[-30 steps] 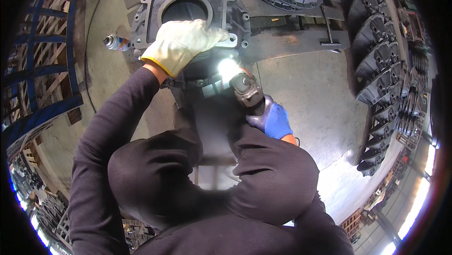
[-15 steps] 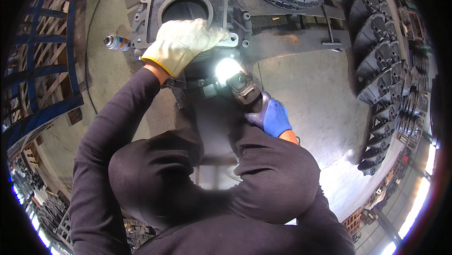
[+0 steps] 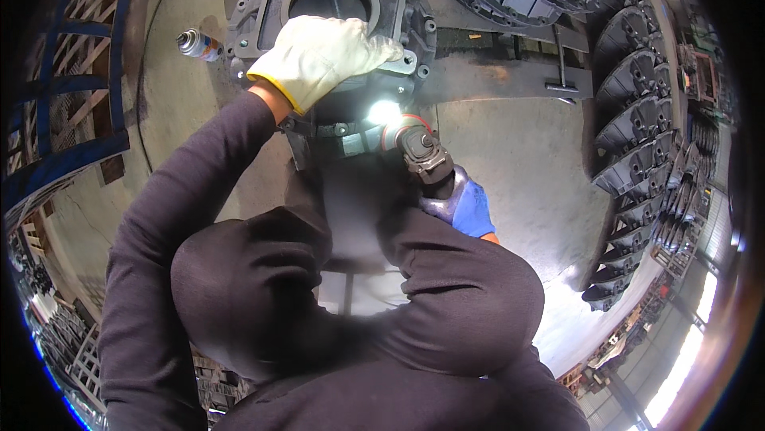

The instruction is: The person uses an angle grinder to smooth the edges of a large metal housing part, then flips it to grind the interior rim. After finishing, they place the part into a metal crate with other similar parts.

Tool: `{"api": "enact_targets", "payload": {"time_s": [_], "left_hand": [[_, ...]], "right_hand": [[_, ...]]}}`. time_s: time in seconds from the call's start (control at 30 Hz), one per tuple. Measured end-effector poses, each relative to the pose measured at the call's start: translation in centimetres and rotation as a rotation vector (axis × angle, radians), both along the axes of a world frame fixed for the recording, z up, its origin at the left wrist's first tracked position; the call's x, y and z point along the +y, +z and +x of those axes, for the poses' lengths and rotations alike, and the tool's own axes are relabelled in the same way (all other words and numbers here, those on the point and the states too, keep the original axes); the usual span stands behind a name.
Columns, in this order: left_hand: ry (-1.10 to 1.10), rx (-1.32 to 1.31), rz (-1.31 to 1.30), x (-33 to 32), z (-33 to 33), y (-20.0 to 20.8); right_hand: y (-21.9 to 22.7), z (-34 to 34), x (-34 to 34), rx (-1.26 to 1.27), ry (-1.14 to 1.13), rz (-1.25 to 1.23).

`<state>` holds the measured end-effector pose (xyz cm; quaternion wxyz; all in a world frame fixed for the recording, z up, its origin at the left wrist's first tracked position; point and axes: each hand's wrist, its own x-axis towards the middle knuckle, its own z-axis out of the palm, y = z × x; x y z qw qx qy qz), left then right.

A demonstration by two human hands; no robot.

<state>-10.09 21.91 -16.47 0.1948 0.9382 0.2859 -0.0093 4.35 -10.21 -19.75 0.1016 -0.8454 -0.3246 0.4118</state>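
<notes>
1. The fingers (image 3: pixel 476 201) of the right hand (image 3: pixel 458 203), gloved in blue, are wrapped round the body of an angle grinder (image 3: pixel 427 156); the left hand (image 3: pixel 327 56), in a white glove, lies over the casting's lower rim, and I cannot tell whether its fingers are clamped on it.
2. The casting (image 3: pixel 389 17) is in front of the knees: dark grey metal, a ringed round hole, a raised frame, bolt holes, and a brighter lower-right lug.
3. The left fingertips are hard to make out, a white glare (image 3: pixel 385 112) hides metal beside the grinder's disc (image 3: pixel 396 130), and the casting's top is cut off.
4. Compared with half a second ago, the glare is smaller, the disc's red-edged outline shows more clearly, and the casting sits higher in view.
</notes>
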Motion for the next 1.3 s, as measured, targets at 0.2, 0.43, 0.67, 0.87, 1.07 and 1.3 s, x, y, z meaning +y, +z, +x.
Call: {"api": "enact_targets", "payload": {"time_s": [0.2,0.43,0.67,0.87,1.07,1.3], "left_hand": [[-0.004,0.02,-0.001,-0.1,0.0,0.2],[-0.013,-0.137,0.077,0.0,-0.3,-0.7],[-0.015,-0.197,0.109,0.0,-0.7,-1.1],[-0.007,-0.156,0.088,0.1,-0.2,-0.9],[-0.021,-0.021,0.066,0.0,-0.2,-0.5],[-0.052,-0.022,0.032,0.2,-0.2,-0.4]], "right_hand": [[-2.5,0.4,0.4,-0.168,0.167,0.025],[-2.7,0.5,0.1,-0.136,0.191,-0.02],[-1.1,0.4,0.0,-0.08,0.094,-0.069],[-2.2,0.2,1.0,-0.193,0.173,0.015],[-2.2,0.1,-0.1,-0.238,0.184,0.001],[-1.0,0.5,-0.3,-0.089,0.068,-0.131]]}}
